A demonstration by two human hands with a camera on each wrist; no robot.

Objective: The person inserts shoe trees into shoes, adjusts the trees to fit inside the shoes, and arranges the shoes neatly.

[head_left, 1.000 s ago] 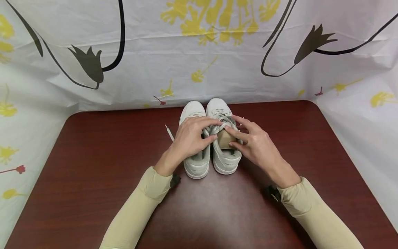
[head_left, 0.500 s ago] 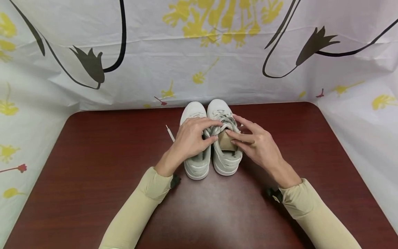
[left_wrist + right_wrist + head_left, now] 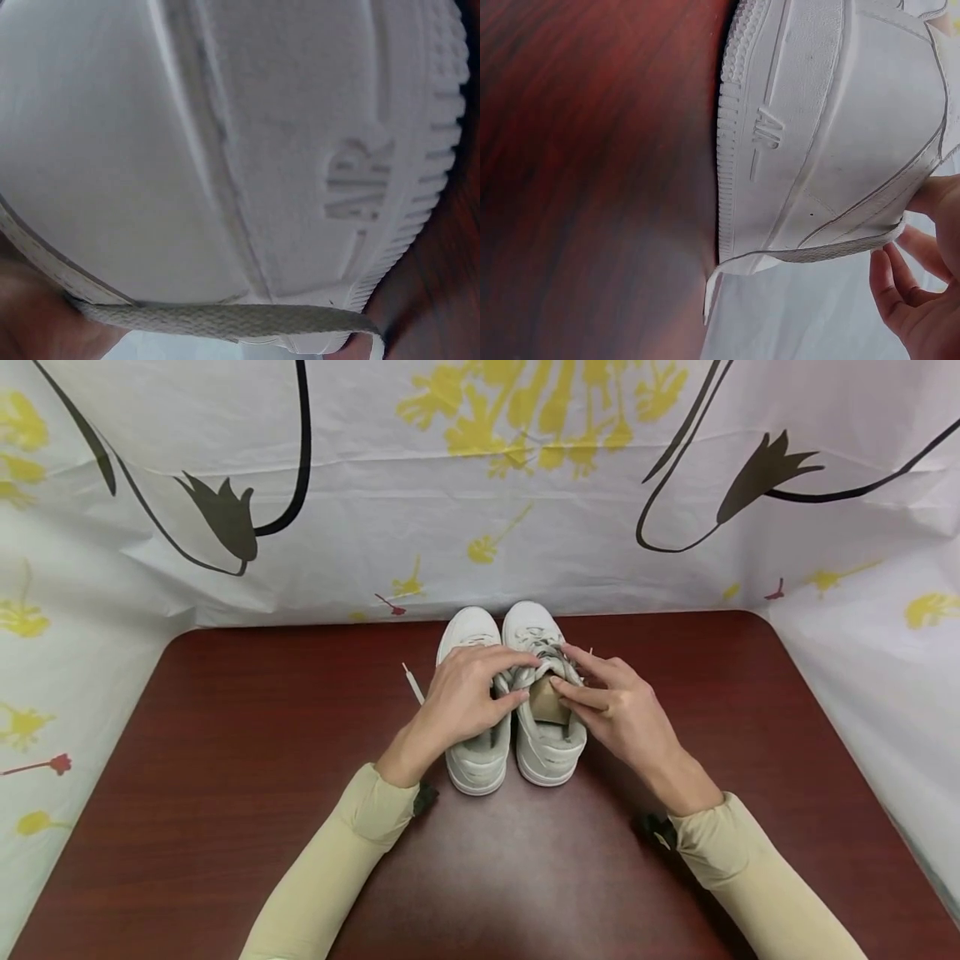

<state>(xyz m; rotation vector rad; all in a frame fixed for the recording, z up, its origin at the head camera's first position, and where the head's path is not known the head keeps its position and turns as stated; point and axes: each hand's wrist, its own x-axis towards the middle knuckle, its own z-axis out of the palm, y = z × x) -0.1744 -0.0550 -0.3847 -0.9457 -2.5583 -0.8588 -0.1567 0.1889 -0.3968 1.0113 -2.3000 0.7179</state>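
Note:
Two white sneakers stand side by side, toes away from me. My left hand point(image 3: 468, 689) arches over the left sneaker point(image 3: 477, 770) and hides its middle. Its index finger and thumb come round the inner lace edge of the right sneaker point(image 3: 547, 760). On that sneaker's other side, my right hand point(image 3: 626, 710) grips the lace edge, index finger by the laces point(image 3: 551, 647), other fingertips at the opening. A beige-brown tongue point(image 3: 550, 702) shows between the hands. The right wrist view shows a loose shoelace point(image 3: 817, 251) hanging past the fingers; another shoelace point(image 3: 225, 319) crosses the left wrist view.
The shoes stand near the far edge of a dark red-brown wooden table point(image 3: 262, 777). Behind and at both sides hangs a white printed sheet point(image 3: 360, 510). One lace end point(image 3: 412, 683) sticks out left of the left sneaker.
The right thumb and neighbouring fingertips have drawn closer together at the shoe opening. The left hand keeps its place on the shoe. The whole head view has shifted slightly.

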